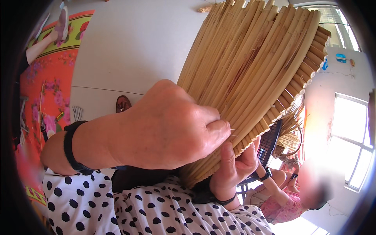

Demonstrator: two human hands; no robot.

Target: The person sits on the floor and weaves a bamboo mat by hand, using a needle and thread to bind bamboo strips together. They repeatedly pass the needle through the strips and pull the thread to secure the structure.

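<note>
A stiff panel of straw-coloured reed stalks (250,58) stands tilted in front of me, its stalks side by side. Along its right border runs a row of short cut reed ends (291,92) behind a thicker, smooth stalk. My left hand (172,125) is closed in a pinch against the panel near this border. A fine pale strand shows by its fingertips, but what they hold is too small to name. Lower down, my right hand (235,166) grips the panel's edge, thumb in front and fingers partly hidden behind.
Polka-dot cloth (156,211) covers my lap below the panel. Beyond it to the right are a dark plastic basket (270,143), loose straw (288,143) and a seated person in a pink top (284,207). A red floral mat (58,78) lies on the floor at left.
</note>
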